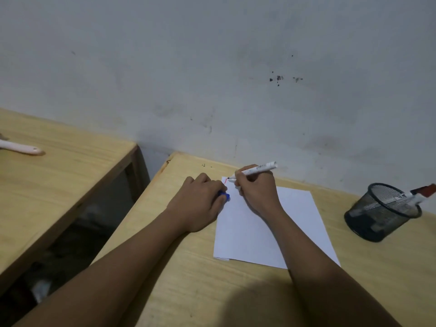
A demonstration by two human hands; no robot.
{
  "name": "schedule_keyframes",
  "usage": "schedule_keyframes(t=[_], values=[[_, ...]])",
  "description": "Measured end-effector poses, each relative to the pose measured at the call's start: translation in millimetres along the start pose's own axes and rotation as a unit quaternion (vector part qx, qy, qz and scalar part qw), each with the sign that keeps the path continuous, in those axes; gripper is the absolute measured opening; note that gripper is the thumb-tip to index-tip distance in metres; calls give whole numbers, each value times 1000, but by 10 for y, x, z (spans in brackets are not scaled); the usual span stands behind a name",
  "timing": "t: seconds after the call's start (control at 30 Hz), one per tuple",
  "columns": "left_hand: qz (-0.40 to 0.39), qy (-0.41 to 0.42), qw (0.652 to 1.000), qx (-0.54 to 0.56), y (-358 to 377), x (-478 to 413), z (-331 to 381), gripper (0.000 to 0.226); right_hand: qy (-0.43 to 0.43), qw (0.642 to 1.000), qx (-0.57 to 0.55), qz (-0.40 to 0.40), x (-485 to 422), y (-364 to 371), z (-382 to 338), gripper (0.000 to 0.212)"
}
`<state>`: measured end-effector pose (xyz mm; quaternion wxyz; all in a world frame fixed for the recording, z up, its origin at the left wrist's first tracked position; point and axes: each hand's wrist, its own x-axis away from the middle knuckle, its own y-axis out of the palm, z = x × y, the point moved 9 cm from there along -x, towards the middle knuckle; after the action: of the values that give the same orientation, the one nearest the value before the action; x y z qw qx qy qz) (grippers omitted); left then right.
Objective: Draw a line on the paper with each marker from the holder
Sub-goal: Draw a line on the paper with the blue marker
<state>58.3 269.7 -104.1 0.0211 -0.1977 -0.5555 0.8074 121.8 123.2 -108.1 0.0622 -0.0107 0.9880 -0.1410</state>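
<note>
A white sheet of paper [266, 223] lies on the wooden desk [236, 291], near the grey wall [212, 67]. To the right of the paper, well apart from it, stands a black mesh holder [381, 214] with markers [410, 195] leaning out over its far rim. To the left of the paper, across a gap, is a second desk [59, 173] with a pale pink handle [21, 147] lying on it. Both forearms cross the desk toward the paper, and the right one covers part of the sheet.

The left hand [200, 204] rests at the paper's left edge, curled closed around a blue cap [224, 195]. The right hand [257, 187] pinches a white marker [256, 169], its tip down at the paper's far left corner, beside a short red line [225, 181].
</note>
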Motion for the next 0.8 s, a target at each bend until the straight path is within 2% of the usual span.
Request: schedule_keyframes(t=[0.13, 0.47, 0.63, 0.73, 0.8], values=[[2, -7, 1000, 2, -7, 11, -12, 40, -4, 1000, 21, 22, -22, -43, 25, 25], [3, -9, 1000, 4, 6, 4, -28, 42, 15, 999, 27, 19, -58, -38, 67, 25], [4, -10, 1000, 8, -10, -2, -21, 47, 9, 1000, 22, -12, -57, 5, 78, 23], [8, -7, 1000, 8, -15, -3, -20, 44, 12, 1000, -4, -10, -57, -4, 75, 21], [9, -7, 1000, 10, -15, -8, -24, 40, 29, 997, -67, -2, -73, -32, 88, 21]])
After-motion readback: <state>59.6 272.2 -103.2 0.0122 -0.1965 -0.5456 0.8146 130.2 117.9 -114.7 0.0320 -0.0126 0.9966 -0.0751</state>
